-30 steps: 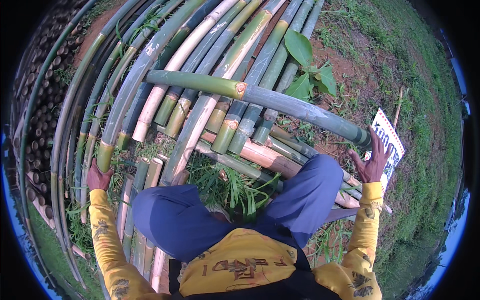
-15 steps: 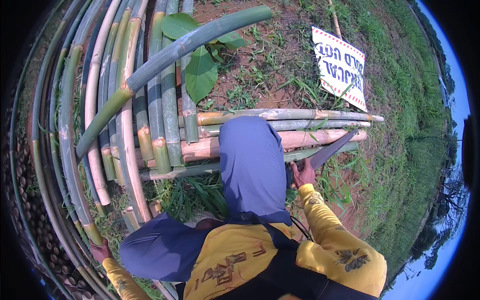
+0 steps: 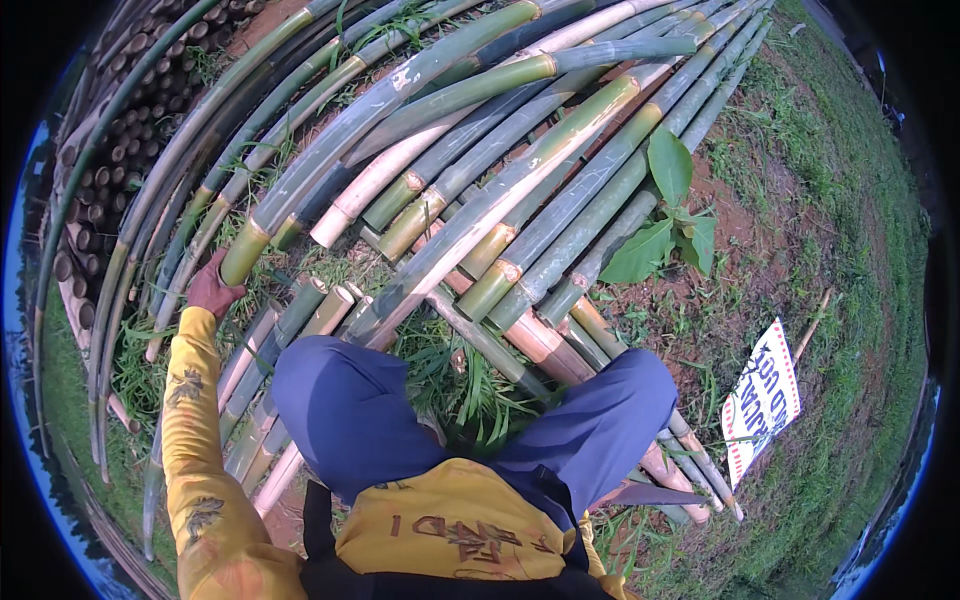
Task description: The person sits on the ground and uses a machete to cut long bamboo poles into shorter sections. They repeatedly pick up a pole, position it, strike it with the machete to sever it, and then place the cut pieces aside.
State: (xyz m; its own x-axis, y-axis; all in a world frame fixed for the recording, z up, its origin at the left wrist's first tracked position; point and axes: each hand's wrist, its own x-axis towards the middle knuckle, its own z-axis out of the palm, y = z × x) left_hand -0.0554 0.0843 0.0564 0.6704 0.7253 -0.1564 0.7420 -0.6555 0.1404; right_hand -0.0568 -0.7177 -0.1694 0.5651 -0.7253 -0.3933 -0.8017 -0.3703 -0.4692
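Observation:
My left hand (image 3: 213,287) is closed round the cut end of a thick green bamboo pole (image 3: 325,158), which runs up and to the right over the pile. Several other bamboo poles (image 3: 560,240) lie beside it, their cut ends toward me. Past my right knee shows a dark tapered blade (image 3: 655,494), which looks like a handsaw, lying across the crosswise bamboo poles (image 3: 690,470). My right hand is hidden behind the leg and body; only a bit of yellow sleeve (image 3: 592,548) shows.
Shorter bamboo pieces (image 3: 290,320) lie by my left knee. A stack of cut bamboo (image 3: 115,150) stands at the far left. A leafy plant (image 3: 655,230) grows beside the poles. A white sign with a red-dashed border (image 3: 760,400) stands on the grass at right.
My view has swung to the left, so the poles now slant up to the right. My left hand, still on the pole end, shows higher in view. My right hand has gone out of sight.

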